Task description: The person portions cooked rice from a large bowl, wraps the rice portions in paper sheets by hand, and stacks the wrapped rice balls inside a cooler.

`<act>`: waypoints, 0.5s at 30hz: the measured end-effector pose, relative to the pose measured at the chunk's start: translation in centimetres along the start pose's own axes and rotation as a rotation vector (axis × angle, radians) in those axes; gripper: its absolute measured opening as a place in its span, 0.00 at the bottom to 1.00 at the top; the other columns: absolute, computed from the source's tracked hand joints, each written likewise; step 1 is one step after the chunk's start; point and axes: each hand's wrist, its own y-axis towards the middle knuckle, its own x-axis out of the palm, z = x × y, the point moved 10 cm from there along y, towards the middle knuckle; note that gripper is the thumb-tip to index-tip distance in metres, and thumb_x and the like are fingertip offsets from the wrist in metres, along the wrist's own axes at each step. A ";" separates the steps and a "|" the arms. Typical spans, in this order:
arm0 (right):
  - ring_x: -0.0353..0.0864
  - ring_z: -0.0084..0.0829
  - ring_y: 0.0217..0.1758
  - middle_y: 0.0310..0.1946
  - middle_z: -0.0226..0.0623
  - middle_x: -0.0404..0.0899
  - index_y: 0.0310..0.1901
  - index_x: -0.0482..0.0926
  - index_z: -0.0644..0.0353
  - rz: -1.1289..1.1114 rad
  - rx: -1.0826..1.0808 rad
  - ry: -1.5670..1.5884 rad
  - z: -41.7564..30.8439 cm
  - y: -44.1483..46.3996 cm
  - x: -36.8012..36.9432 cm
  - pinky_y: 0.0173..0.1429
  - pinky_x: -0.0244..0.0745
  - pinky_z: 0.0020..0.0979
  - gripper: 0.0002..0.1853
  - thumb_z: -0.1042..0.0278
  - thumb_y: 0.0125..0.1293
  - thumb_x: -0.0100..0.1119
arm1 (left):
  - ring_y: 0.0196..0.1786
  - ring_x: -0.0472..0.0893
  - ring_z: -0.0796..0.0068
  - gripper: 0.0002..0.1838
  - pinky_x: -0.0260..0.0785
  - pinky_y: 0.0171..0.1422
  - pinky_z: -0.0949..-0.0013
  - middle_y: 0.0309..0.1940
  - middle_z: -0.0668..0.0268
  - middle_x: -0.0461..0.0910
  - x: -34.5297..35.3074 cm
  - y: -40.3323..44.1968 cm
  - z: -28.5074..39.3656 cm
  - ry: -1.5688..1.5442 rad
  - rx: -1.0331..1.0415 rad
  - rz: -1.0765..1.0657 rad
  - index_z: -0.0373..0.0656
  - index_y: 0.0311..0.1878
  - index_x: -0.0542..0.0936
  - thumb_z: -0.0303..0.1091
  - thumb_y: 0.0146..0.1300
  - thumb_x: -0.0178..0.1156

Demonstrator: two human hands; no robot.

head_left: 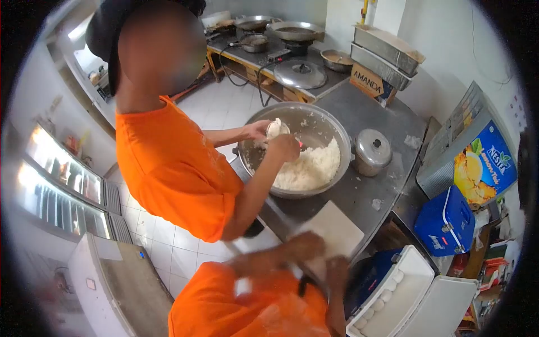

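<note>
My left hand (306, 246) is over the near end of a pale rectangular sheet or stack of sheets (335, 227) on the metal counter. My right hand (337, 269) is close by at the sheet's near right corner. Motion smears both hands, so I cannot make out their fingers or any grip. Beyond the sheet stands a large metal pot (342, 121) with white cooked rice (311, 168) inside. Over the pot, a co-worker in an orange shirt holds a small rice-filled cup (277, 129) and an implement with a red part showing.
A lidded metal pot (373, 151) stands right of the rice pot. An open white cooler (415, 281) at lower right holds several round white pieces. A blue cooler (446, 219) sits behind it. Pans and a large lid (300, 74) occupy the back counter. The co-worker stands at my left.
</note>
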 end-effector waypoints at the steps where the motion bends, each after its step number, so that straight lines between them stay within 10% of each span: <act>1: 0.80 0.39 0.41 0.32 0.35 0.83 0.29 0.83 0.55 -0.071 0.083 -0.014 -0.5 1.0 -0.7 0.50 0.68 0.44 0.04 0.68 0.53 0.69 | 0.45 0.81 0.68 0.16 0.65 0.53 0.60 0.38 0.71 0.84 0.6 0.0 -0.6 0.027 0.002 -0.006 0.50 0.38 0.84 0.53 0.62 0.61; 12: 0.80 0.42 0.43 0.35 0.39 0.83 0.34 0.82 0.58 -0.063 0.071 -0.074 2.0 -1.7 1.8 0.52 0.70 0.42 0.07 0.67 0.57 0.68 | 0.48 0.79 0.64 0.11 0.68 0.54 0.58 0.39 0.68 0.83 0.9 -0.6 -3.8 0.109 -0.061 -0.005 0.47 0.39 0.83 0.44 0.63 0.61; 15: 0.80 0.42 0.43 0.35 0.40 0.83 0.36 0.83 0.59 -0.058 0.156 0.042 3.2 -2.1 1.1 0.54 0.71 0.43 0.09 0.64 0.57 0.67 | 0.48 0.80 0.62 0.11 0.70 0.55 0.58 0.40 0.66 0.83 -1.2 -2.3 -7.3 0.125 -0.139 0.273 0.45 0.38 0.83 0.42 0.61 0.63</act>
